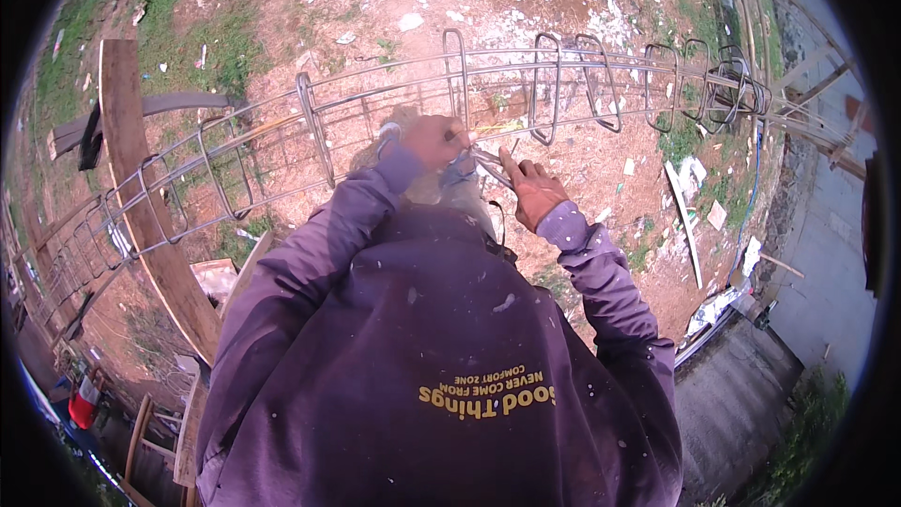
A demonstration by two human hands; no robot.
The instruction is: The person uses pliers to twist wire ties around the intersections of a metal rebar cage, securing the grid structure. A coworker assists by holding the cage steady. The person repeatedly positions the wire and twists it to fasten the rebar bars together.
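A long cage of thin steel reinforcing bars and bent stirrups (316, 131) runs across in front of me at waist height. My left hand (437, 142) is closed at the near lengthwise bar, beside an upright stirrup (463, 84); what its fingers pinch is too small to make out. My right hand (539, 195) grips the handles of metal pincers (492, 167), whose head points left toward the left hand's fingers. The pincers' jaws are partly hidden near the bar. Further right, several stirrups (546, 84) hang spaced and tilted on the bars.
A wooden plank (125, 122) crosses under the cage at left, near a curved dark strip (188, 103). Bunched stirrups (741, 89) sit at the cage's right end by wooden poles (849, 161). Litter and a pale stick (683, 223) lie on the dirt. Concrete slabs (732, 404) are lower right.
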